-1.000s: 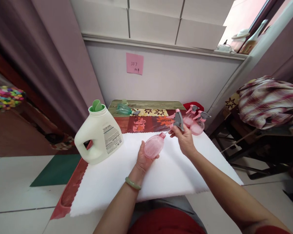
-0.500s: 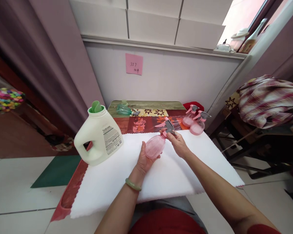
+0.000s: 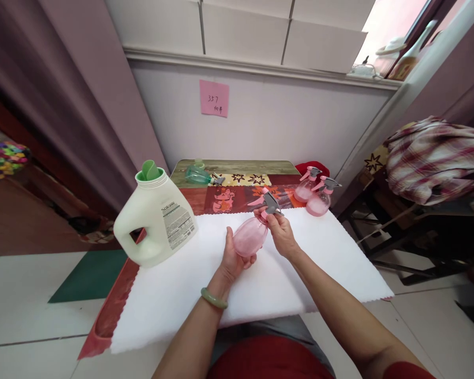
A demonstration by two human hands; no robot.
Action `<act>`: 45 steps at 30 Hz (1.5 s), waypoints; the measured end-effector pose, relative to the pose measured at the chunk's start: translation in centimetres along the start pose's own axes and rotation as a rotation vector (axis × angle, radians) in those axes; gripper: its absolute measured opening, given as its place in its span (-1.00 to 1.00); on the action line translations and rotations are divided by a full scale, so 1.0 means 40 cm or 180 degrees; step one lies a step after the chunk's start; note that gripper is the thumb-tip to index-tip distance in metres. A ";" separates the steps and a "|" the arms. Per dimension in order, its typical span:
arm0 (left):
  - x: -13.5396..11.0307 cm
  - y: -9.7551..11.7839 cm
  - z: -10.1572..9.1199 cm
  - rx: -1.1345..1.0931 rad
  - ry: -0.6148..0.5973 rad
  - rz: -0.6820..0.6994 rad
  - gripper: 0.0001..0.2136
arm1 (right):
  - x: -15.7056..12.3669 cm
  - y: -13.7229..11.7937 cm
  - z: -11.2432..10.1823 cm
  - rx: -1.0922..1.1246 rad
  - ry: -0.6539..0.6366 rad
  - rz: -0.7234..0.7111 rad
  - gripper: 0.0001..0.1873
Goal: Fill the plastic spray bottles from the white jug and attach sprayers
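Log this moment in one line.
left hand: holds tilted pink bottle | right hand: grips spray head at bottle's neck | nearby: white jug upright, green bottle on its side

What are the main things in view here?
held spray bottle: one, pink and grey, centre
standing spray bottles: two, pink and grey, back right
lying spray bottle: one, teal, back left
jug: one, cream, left
table: one, multicoloured, centre
mat: one, white, on table
note: one, pink, upper centre
curtains: two, mauve, both sides
plaid cloth: one, reddish, right
floor patch: one, green, left
bangle: one, green, left wrist
left fingers: one set, around held spray bottle
right fingers: one set, at its top
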State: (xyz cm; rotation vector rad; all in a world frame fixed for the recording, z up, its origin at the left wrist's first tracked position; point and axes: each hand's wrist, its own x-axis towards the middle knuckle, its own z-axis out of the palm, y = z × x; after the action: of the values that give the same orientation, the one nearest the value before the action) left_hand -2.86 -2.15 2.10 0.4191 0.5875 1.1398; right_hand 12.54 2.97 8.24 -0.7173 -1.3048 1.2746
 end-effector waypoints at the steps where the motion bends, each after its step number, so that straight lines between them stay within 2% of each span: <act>1: 0.000 -0.002 0.003 -0.0011 0.0065 0.0060 -0.19 | 0.000 0.010 0.004 0.0060 0.0126 0.0023 -0.56; 6: -0.002 -0.017 0.021 -0.0033 0.0357 0.0633 -0.56 | 0.003 0.045 0.016 0.0371 0.0819 0.0225 -0.52; 7: -0.002 -0.020 0.024 -0.0021 0.0395 0.0768 -0.55 | 0.002 0.047 0.017 0.0406 0.0943 0.0257 -0.52; 13: 0.013 -0.038 0.019 0.0100 0.0600 0.1370 -0.21 | -0.008 0.048 0.026 0.0400 0.1365 0.0353 -0.48; 17: 0.017 -0.046 0.012 0.0167 0.0644 0.1434 -0.16 | -0.007 0.057 0.036 0.0387 0.1828 0.0273 -0.49; 21: 0.012 -0.047 0.017 0.0093 0.0545 0.1360 -0.17 | -0.002 0.058 0.044 0.0523 0.1964 0.0325 -0.46; 24: 0.009 -0.046 0.025 -0.0031 0.0472 0.1225 -0.36 | -0.003 0.051 0.052 0.0402 0.1909 0.0423 -0.53; 26: 0.010 -0.044 0.028 -0.0082 0.0402 0.1112 -0.40 | -0.007 0.047 0.058 0.0172 0.1764 0.0419 -0.60; 32: 0.010 -0.034 0.022 -0.0066 0.0156 0.0700 -0.38 | -0.005 0.029 0.076 -0.0158 0.1302 0.0190 -0.59; 37: 0.007 -0.017 0.010 -0.0069 0.0033 0.0369 -0.35 | -0.010 0.007 0.085 0.0124 0.0897 0.0303 -0.56; 41: 0.005 -0.006 0.005 -0.0087 -0.0017 0.0189 -0.29 | -0.024 -0.001 0.078 0.0603 0.0415 0.0122 -0.51; 45: 0.003 -0.002 0.004 -0.0129 -0.0039 0.0064 -0.27 | -0.028 -0.006 0.066 0.0405 0.0185 0.0072 -0.52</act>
State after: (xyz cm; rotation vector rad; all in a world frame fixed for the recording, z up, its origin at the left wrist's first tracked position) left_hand -2.65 -2.07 2.15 0.3978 0.5498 1.1659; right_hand 10.31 1.18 8.66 -0.6758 -1.1606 1.3327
